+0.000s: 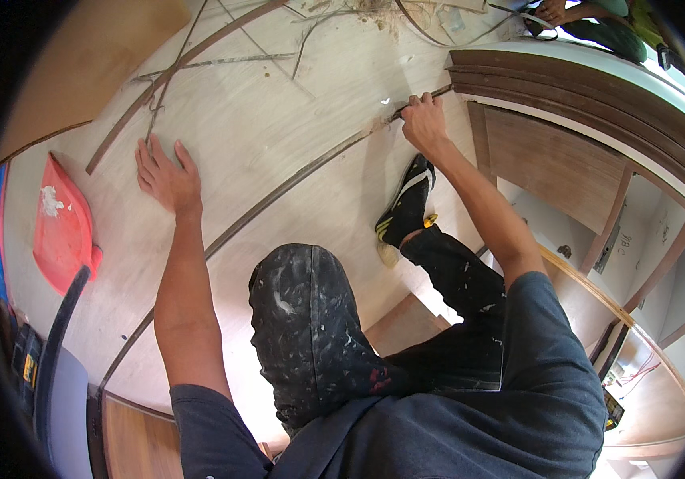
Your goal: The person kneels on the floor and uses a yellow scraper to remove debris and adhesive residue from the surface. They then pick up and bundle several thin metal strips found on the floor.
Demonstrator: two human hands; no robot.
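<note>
My left hand (pixel 168 176) is spread over a pale, whitish board surface (pixel 270 149), beside the lower end of a thin dark strip; whether the palm touches the board is unclear. My right hand (pixel 425 123) has its fingers curled over a dark strip (pixel 443 90) along a long seam (pixel 294 176) that crosses the pale surface. What lies under those fingers is hidden. Just below that hand is my black shoe (pixel 409 197) with white stripes. My paint-spotted dark knee (pixel 300 311) is bent between my arms.
A red dustpan (pixel 67 227) lies at left, white debris on it. Curved brown edging (pixel 132 126) and thin offcuts lie farther off. A brown moulded trim (pixel 558 84) tops the open cabinet frame (pixel 558 155) at right. Another person's hand (pixel 551 12) shows at top right.
</note>
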